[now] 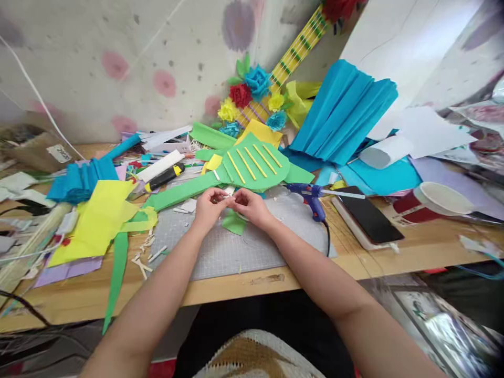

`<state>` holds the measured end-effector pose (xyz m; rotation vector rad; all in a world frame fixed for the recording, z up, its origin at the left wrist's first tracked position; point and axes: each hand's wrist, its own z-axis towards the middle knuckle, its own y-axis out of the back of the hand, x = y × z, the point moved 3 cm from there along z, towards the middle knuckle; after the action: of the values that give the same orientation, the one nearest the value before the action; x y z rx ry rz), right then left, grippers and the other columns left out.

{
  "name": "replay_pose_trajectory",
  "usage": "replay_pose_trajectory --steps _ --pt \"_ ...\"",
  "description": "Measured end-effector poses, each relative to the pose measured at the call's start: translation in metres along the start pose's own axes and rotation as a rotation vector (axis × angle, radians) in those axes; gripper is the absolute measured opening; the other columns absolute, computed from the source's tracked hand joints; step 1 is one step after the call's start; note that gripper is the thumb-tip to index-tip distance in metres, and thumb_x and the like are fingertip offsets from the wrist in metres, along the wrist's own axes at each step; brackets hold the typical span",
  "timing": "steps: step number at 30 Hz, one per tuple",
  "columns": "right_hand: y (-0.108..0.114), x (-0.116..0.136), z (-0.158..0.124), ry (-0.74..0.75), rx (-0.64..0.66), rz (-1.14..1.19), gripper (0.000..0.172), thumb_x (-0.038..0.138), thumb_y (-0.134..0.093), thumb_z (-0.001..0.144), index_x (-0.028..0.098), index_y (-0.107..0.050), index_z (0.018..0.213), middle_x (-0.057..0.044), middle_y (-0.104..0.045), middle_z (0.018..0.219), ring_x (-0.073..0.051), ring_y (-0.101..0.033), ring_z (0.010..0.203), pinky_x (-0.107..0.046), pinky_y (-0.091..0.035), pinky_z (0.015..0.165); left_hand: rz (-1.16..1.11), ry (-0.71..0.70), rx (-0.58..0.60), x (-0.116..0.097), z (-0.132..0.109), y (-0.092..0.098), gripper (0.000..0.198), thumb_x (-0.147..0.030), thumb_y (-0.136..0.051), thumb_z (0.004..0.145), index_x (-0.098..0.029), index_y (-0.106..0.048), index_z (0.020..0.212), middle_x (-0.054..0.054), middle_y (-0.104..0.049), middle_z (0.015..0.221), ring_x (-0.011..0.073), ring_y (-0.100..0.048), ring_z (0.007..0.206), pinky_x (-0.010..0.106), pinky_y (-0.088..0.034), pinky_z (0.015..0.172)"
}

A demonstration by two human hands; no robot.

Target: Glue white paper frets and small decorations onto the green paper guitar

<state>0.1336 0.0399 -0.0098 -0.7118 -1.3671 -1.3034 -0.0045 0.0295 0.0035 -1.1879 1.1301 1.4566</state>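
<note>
Centrally, my left hand and right hand are meeting at the fingertips, thumbs and fingers bent inward; whatever they may be pinching is too small and hidden for me to tell. Just above them in the frame, a green guitar-shaped piece is lying with its neck reaching toward the left, yellow strips slanting across its body. Beneath my hands, a green scrap is resting on a grey cutting mat, which is covering the middle of the wooden bench. Right of centre, a blue glue gun is lying near a black phone. Crumpled yellow paper is spreading at left, while pleated blue paper is standing at upper right.
</note>
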Motion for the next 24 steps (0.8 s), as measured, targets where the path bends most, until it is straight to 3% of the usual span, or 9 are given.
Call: replay_pose_trajectory --steps 9,16,19,24 --pt "0.0044 0.0071 -0.0015 0.043 -0.015 0.0 0.034 0.044 -0.069 0.064 0.021 -0.047 0.076 0.006 -0.048 0.059 -0.009 -0.044 0.053 -0.022 -0.036 0.053 -0.083 0.056 0.102 0.0022 -0.0006 -0.0033 0.031 -0.04 -0.075 0.055 -0.014 -0.069 0.07 0.001 -0.061 0.067 0.0105 -0.05 0.059 0.024 -0.041 0.055" --pt "0.0078 0.009 -0.0044 0.046 -0.002 -0.046 0.025 0.042 -0.061 0.071 0.018 -0.055 0.076 0.002 -0.056 0.064 -0.009 -0.047 0.056 -0.023 -0.04 0.056 -0.111 0.057 0.073 0.0011 0.0011 0.0021 0.035 -0.045 -0.071 0.059 -0.015 -0.071 0.077 0.001 -0.062 0.068 0.0088 -0.047 0.057 0.022 -0.04 0.054" --pt "0.0087 0.0094 -0.005 0.025 -0.036 -0.085 0.021 0.038 -0.06 0.071 0.018 -0.056 0.075 0.002 -0.057 0.064 -0.01 -0.048 0.055 -0.023 -0.04 0.056 -0.103 0.07 0.059 0.0007 0.0008 0.0023 0.036 -0.046 -0.069 0.061 -0.015 -0.071 0.078 0.0 -0.058 0.06 0.008 -0.043 0.053 0.022 -0.039 0.051" --pt "0.01 0.0108 -0.0048 0.033 -0.085 -0.148 0.018 0.033 -0.062 0.068 0.019 -0.053 0.073 0.003 -0.054 0.062 -0.009 -0.047 0.054 -0.022 -0.039 0.055 -0.12 0.086 0.075 0.0038 0.0005 -0.001 0.036 -0.045 -0.068 0.062 -0.014 -0.07 0.081 0.001 -0.063 0.067 0.0081 -0.046 0.053 0.022 -0.041 0.05"
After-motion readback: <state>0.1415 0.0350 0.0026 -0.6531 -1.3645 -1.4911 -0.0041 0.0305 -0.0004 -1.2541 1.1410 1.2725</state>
